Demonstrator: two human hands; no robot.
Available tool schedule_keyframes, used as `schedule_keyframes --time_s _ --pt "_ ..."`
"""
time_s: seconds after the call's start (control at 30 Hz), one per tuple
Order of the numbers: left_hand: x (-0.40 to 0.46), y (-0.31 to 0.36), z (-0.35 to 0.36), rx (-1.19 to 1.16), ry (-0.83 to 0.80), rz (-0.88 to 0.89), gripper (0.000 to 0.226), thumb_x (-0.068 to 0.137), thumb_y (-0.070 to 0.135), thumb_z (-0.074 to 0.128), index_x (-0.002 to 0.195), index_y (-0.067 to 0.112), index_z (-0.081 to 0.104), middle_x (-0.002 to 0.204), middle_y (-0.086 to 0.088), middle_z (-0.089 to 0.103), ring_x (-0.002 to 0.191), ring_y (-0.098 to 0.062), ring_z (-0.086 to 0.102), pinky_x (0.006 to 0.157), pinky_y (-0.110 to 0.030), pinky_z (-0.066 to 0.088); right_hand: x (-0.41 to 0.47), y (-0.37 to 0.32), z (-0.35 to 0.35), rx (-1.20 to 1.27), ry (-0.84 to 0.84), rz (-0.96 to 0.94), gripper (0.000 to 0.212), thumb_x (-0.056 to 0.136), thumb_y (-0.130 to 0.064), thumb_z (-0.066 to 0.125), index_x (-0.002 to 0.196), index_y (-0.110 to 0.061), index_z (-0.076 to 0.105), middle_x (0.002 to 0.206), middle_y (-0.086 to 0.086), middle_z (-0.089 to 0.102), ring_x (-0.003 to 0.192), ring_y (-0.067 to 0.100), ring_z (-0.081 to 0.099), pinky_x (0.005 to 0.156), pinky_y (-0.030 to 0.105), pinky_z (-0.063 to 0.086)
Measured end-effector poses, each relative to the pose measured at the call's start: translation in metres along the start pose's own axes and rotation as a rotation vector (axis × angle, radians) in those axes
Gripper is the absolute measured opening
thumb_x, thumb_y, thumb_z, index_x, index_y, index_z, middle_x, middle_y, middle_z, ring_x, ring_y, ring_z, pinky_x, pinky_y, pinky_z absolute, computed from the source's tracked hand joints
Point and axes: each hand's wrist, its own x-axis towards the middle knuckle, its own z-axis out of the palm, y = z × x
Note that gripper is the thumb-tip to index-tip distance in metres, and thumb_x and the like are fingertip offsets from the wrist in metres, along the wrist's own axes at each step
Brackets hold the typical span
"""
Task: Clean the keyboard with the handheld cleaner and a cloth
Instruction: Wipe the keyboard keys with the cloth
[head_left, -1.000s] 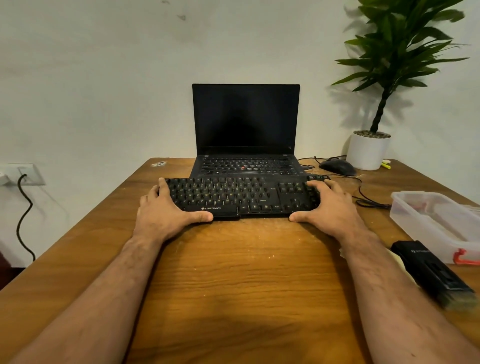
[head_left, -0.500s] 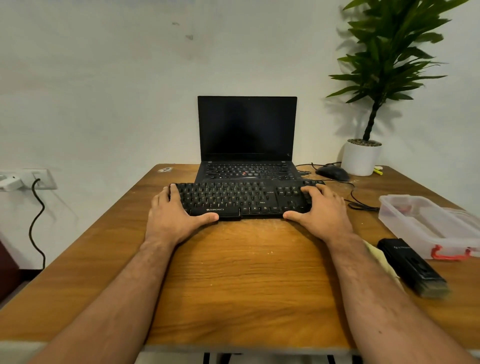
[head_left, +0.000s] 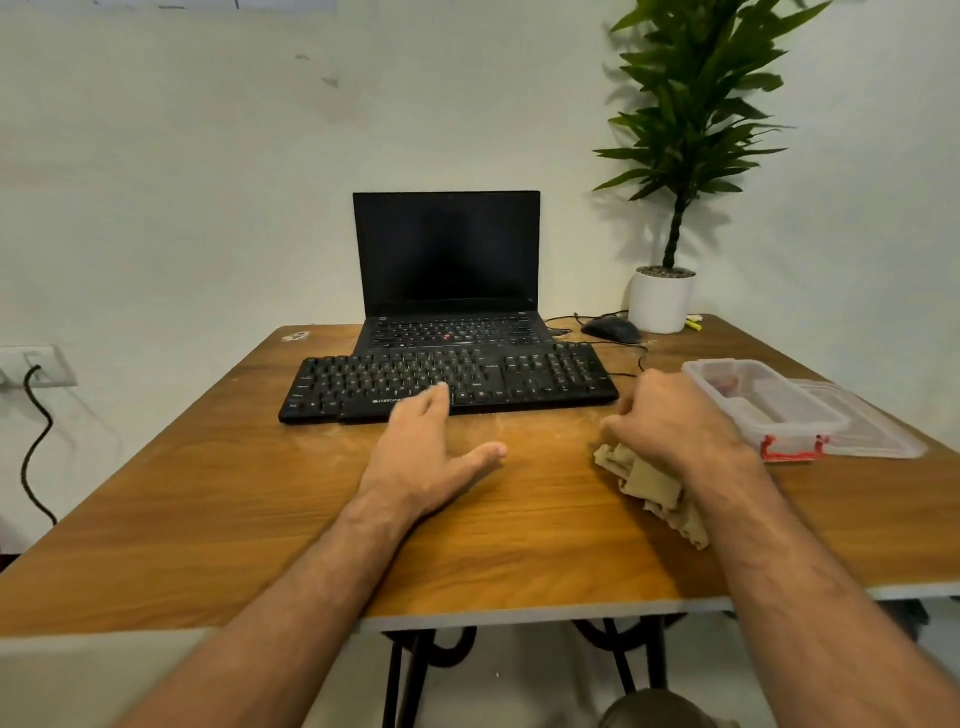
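The black keyboard (head_left: 519, 379) lies flat on the wooden table (head_left: 234, 499), in front of the laptop. My left hand (head_left: 426, 457) hovers just before the keyboard's front edge. Its fingers are straight, its thumb is spread, and it holds nothing. My right hand (head_left: 670, 415) is to the right of the keyboard, fingers curled, directly over the far end of a crumpled beige cloth (head_left: 649, 483). The cloth runs under my wrist, and the hand hides whether the fingers grip it. The handheld cleaner is not visible.
An open black laptop (head_left: 447, 260) stands behind the keyboard. A mouse (head_left: 610, 329) and a potted plant (head_left: 660, 301) are at the back right. A clear plastic box (head_left: 753, 400) with red clips and its lid lies at the right. The table's near edge is close to me.
Both hands have let go of the keyboard's ends and pulled back. The left moved to the middle and the right came over the cloth. The camera has backed away and the cleaner has dropped out of sight.
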Motion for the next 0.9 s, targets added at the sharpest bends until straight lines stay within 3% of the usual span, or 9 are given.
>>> schedule_keyframes --time_s 0.1,0.23,0.37,0.47,0.57,0.7,0.77,0.83,0.9 --pt "-0.005 0.030 0.017 -0.108 -0.112 0.033 0.099 0.084 0.072 0.059 0.159 0.018 0.023 0.161 -0.002 0.034 0.146 -0.019 0.031 0.121 -0.036 0.028 -0.005 0.004 0.003 -0.034 -0.103 -0.010 0.023 0.087 -0.036 0.073 0.102 -0.020 0.068 0.096 -0.001 0.069 0.091 0.015 0.066 0.087 0.037 0.058" --pt "-0.006 0.068 0.033 -0.414 -0.146 0.041 0.071 0.092 0.050 0.065 0.152 0.023 0.040 0.151 0.002 0.049 0.134 -0.013 0.048 0.115 -0.037 0.040 -0.003 0.011 0.009 -0.003 -0.038 -0.054 0.012 0.093 -0.024 0.067 0.104 -0.022 0.070 0.105 -0.001 0.070 0.096 0.013 0.064 0.091 0.036 0.056" --pt "-0.003 0.075 0.033 -0.770 -0.160 0.018 0.063 0.089 0.035 0.074 0.146 0.025 0.049 0.141 0.003 0.060 0.124 -0.008 0.057 0.110 -0.036 0.046 -0.005 0.018 0.009 0.509 -0.017 -0.146 0.013 0.092 -0.019 0.069 0.091 -0.030 0.075 0.092 -0.009 0.073 0.089 0.006 0.065 0.077 0.029 0.053" --pt "-0.001 0.065 0.027 -1.236 -0.260 0.040 0.055 0.086 0.034 0.073 0.138 0.021 0.058 0.126 -0.005 0.070 0.115 -0.019 0.066 0.099 -0.037 0.053 -0.010 0.012 0.006 1.012 -0.074 -0.195 0.018 0.098 -0.010 0.058 0.100 -0.019 0.073 0.091 0.002 0.077 0.087 0.018 0.072 0.076 0.036 0.057" --pt "0.000 0.059 0.023 -1.459 -0.282 0.012 0.043 0.090 0.025 0.070 0.131 0.013 0.064 0.117 -0.014 0.073 0.099 -0.022 0.070 0.082 -0.036 0.057 -0.008 0.002 0.008 1.266 -0.154 -0.107 0.023 0.103 -0.011 0.047 0.109 -0.013 0.069 0.099 0.009 0.077 0.095 0.024 0.072 0.082 0.042 0.058" --pt "0.003 0.063 0.025 -1.433 -0.203 -0.107 0.029 0.083 0.010 0.075 0.112 0.005 0.069 0.103 -0.018 0.076 0.090 -0.027 0.074 0.076 -0.038 0.063 -0.006 -0.006 0.021 1.402 -0.201 0.029 0.031 0.107 -0.016 0.039 0.109 -0.015 0.070 0.100 0.013 0.077 0.091 0.026 0.075 0.083 0.048 0.060" --pt "0.005 0.063 0.027 -1.382 -0.096 -0.133 0.018 0.087 0.009 0.074 0.104 0.006 0.071 0.097 -0.016 0.077 0.092 -0.031 0.075 0.079 -0.042 0.062 -0.005 -0.005 0.026 1.411 -0.160 0.077 0.034 0.107 -0.030 0.041 0.107 -0.017 0.072 0.100 0.012 0.077 0.094 0.026 0.074 0.086 0.046 0.058" --pt "0.007 0.062 0.028 -1.301 -0.005 -0.104 0.012 0.090 0.012 0.073 0.102 0.010 0.073 0.095 -0.012 0.078 0.092 -0.030 0.075 0.080 -0.043 0.061 -0.002 -0.001 0.028 1.412 -0.173 0.007 0.044 0.098 -0.051 0.047 0.111 -0.016 0.070 0.100 0.012 0.077 0.096 0.027 0.073 0.087 0.044 0.056" --pt "0.009 0.061 0.025 -1.223 0.016 -0.063 0.011 0.095 0.018 0.068 0.103 0.013 0.074 0.094 -0.009 0.078 0.090 -0.026 0.075 0.076 -0.039 0.062 -0.001 0.003 0.027 1.376 -0.211 -0.109 0.048 0.088 -0.049 0.058 0.119 -0.013 0.067 0.105 0.014 0.076 0.099 0.030 0.073 0.087 0.046 0.056"
